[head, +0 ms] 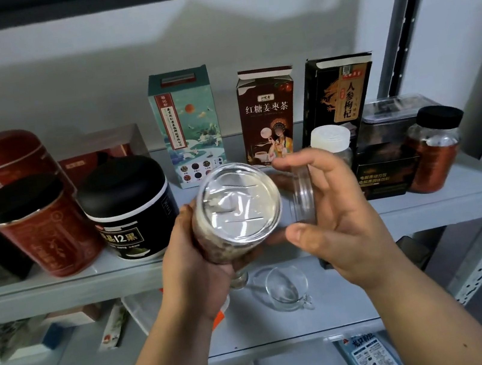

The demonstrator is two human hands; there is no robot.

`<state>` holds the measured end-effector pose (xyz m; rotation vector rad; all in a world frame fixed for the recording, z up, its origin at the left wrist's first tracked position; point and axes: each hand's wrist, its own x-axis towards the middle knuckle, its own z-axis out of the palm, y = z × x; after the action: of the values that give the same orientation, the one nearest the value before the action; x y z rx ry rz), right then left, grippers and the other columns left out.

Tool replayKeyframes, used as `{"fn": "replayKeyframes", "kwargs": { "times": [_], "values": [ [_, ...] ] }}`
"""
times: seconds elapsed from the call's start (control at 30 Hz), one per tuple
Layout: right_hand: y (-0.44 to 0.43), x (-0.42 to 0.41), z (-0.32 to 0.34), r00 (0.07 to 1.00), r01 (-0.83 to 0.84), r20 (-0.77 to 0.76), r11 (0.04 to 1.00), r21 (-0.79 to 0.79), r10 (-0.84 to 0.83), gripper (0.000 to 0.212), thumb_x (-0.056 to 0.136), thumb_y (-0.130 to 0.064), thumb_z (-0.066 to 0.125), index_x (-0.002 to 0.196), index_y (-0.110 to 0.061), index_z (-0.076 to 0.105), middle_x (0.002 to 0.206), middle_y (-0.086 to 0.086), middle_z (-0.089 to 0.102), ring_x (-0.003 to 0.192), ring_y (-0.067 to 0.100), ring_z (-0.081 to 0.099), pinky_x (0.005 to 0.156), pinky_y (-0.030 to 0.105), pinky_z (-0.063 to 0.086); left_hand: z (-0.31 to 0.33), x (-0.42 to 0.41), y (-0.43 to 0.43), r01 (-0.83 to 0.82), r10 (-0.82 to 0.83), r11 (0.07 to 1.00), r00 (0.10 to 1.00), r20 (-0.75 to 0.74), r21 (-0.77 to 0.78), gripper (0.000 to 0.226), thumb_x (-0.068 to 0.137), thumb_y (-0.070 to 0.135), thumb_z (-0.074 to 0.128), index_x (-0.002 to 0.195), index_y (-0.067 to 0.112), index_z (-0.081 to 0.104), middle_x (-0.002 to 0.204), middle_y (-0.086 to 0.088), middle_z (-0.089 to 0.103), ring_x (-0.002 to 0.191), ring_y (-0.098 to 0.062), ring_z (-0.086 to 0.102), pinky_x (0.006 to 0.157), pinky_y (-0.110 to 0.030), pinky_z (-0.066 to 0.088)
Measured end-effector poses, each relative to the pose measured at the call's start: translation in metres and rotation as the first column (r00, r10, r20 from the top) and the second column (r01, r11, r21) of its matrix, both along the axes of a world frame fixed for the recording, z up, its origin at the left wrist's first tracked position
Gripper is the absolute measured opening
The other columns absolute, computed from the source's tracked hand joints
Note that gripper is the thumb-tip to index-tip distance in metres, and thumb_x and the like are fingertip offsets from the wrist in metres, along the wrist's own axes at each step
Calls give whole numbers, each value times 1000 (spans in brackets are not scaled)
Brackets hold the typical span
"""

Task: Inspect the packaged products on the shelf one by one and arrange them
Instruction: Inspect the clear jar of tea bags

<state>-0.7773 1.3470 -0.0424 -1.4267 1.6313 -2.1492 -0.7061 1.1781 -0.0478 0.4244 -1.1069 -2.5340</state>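
Observation:
My left hand [195, 259] grips a clear jar [231, 212] of pale dried contents, tilted so its silver foil seal faces me. My right hand [332, 209] holds the jar's clear lid [301, 195] on edge between thumb and fingers, just right of the jar's mouth. Both are in front of the grey shelf [426, 203]. Behind them stand a teal box [186, 124], a brown tea box [268, 115] and a black box with a gold dragon [339, 94]. A white-capped bottle [331, 139] shows behind my right fingers.
Left on the shelf stand a black-lidded jar marked 12 [130, 209], a red can with a black lid [41, 226] and a red tin [5, 156]. At right are a dark box [388, 165] and a red-filled jar [433, 148]. A glass cup [284, 286] lies on the lower shelf.

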Motion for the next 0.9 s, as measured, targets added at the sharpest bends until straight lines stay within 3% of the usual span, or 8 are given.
{"fn": "replayKeyframes", "kwargs": {
  "times": [0.13, 0.3, 0.47, 0.57, 0.63, 0.7, 0.83, 0.9],
  "values": [
    [-2, -1, -1, 1000, 10, -1, 1000, -11, -10, 63, 79, -12, 69, 137, -23, 48, 144, 24, 45, 137, 37, 50, 116, 55, 40, -5, 2, 2, 44, -38, 996, 996, -77, 73, 54, 88, 35, 47, 129, 2, 61, 121, -26, 66, 109, -45, 64, 66, -47, 60],
    [-4, 4, -2, 1000, 24, -9, 1000, -11, -24, 65, 78, -14, 67, 138, -19, 45, 143, 24, 47, 134, 31, 54, 113, 43, 44, -4, 2, -1, 20, -19, 999, 999, -36, 41, 42, 94, 29, 45, 121, 5, 66, 115, -28, 63, 102, -44, 63, 71, -48, 59],
    [-3, 6, 0, 999, -35, 20, 998, -54, 36, 64, 77, -12, 68, 136, -31, 51, 145, 22, 44, 136, 37, 50, 102, 36, 51, -5, 5, 2, -62, 64, 998, 995, -75, 25, 55, 99, 20, 43, 57, 17, 79, 70, -5, 73, 66, -24, 72, 63, -31, 56],
    [-2, 8, -1, 999, -41, 15, 998, -57, 41, 63, 76, -12, 70, 131, -38, 55, 143, 19, 44, 137, 38, 46, 96, 30, 53, -7, 1, -2, -105, 104, 994, 993, -57, -20, 47, 107, 21, 36, 99, 6, 81, 107, -19, 76, 101, -33, 74, 75, -36, 61],
    [-2, 10, -3, 1000, -21, 5, 999, -33, 22, 62, 76, -13, 71, 130, -39, 54, 141, 16, 46, 137, 37, 47, 96, 29, 53, -7, 0, -5, -119, 119, 991, 993, -7, -56, 38, 107, 18, 36, 118, 6, 70, 111, -18, 73, 99, -32, 72, 74, -39, 62],
    [-1, 11, -4, 999, 40, -20, 999, 15, -40, 62, 76, -18, 73, 130, -41, 53, 139, 11, 49, 135, 31, 49, 96, 30, 53, -10, 0, -6, -97, 95, 992, 995, -23, -86, 34, 106, 17, 36, 114, 11, 68, 88, -10, 74, 75, -23, 72, 59, -32, 60],
    [-5, 19, -3, 965, 257, -94, 955, 150, -244, 58, 77, -40, 77, 127, -47, 50, 137, 5, 52, 131, 22, 54, 102, 49, 52, -9, -1, -3, -71, 64, 992, 995, -73, -102, 33, 105, 27, 36, 110, 16, 66, 94, -9, 75, 83, -25, 72, 72, -35, 59],
    [-10, 26, 0, 938, 339, -136, 921, 189, -318, 58, 75, -47, 77, 126, -45, 50, 135, 0, 53, 127, 18, 55, 102, 43, 53, -11, -3, -3, -107, 97, 985, 992, -84, -132, 33, 106, 26, 34, 110, 15, 64, 94, -8, 75, 84, -23, 73, 74, -35, 59]
  ]
}}
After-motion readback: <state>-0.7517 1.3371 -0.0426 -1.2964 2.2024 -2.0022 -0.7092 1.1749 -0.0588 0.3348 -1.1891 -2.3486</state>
